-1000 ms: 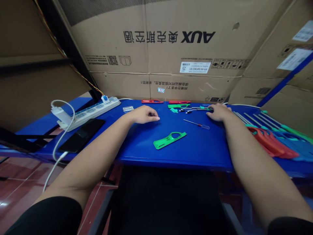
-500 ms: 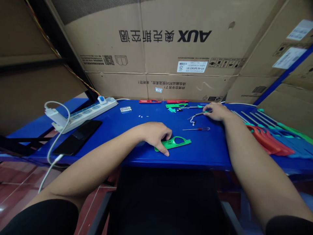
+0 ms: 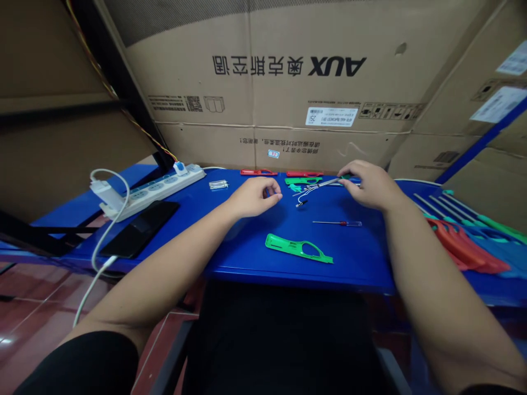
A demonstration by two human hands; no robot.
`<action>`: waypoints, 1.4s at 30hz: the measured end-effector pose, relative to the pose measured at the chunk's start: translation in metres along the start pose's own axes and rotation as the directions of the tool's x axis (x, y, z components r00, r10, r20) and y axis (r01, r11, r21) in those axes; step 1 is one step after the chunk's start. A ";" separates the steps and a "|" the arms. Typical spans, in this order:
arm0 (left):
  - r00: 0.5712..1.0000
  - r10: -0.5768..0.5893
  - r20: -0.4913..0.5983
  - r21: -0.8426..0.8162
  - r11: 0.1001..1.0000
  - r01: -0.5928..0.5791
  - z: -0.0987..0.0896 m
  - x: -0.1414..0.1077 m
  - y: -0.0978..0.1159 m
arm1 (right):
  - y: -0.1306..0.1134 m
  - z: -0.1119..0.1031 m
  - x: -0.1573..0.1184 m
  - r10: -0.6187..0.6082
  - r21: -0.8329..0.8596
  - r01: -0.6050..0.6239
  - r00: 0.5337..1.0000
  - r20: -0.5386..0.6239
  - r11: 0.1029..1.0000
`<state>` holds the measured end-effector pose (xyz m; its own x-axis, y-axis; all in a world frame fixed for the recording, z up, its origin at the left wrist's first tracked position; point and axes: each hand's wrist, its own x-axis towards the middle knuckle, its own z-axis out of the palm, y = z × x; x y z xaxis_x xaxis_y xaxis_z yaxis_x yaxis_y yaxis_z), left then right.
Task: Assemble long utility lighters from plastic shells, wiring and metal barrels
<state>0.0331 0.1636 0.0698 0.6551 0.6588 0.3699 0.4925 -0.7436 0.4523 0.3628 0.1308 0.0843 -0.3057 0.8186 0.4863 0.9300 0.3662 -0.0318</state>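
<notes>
Pretty sure this is a cramped little assembly workshop set up in a storeroom. Huge AUX cardboard cartons (image 3: 288, 99) are stacked right behind a blue workbench (image 3: 296, 277). On the bench there's a power strip (image 3: 152, 189) with a charger (image 3: 101, 187), a small screwdriver (image 3: 337, 223), and a pile of red plastic parts (image 3: 465, 247). Red tile floor (image 3: 37, 312) underneath.

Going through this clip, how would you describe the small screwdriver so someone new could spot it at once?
On the blue table, find the person's right hand gripping a thin metal rod. Just below that hand, the small screwdriver lies flat by itself, its slim shaft pointing left and its red handle right. It is up and to the right of the green plastic piece.
</notes>
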 end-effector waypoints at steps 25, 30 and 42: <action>0.987 0.137 -0.089 0.105 0.986 -0.127 0.045 -0.098 0.075 | -0.098 -0.015 -0.164 0.241 0.276 -0.214 0.968 -0.066 0.937; 0.950 0.264 -0.168 0.161 0.958 -0.238 0.050 -0.102 0.075 | -0.100 -0.016 -0.168 0.252 0.279 -0.226 0.966 -0.059 0.933; 0.970 0.231 -0.072 0.110 0.969 -0.222 0.049 -0.107 0.078 | -0.096 -0.019 -0.170 0.305 0.281 -0.272 0.949 -0.077 0.920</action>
<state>0.0299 0.0293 0.0254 0.7078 0.4761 0.5219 0.3945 -0.8792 0.2671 0.3298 -0.0521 0.0216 0.0088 0.8545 0.5193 0.8815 0.2385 -0.4074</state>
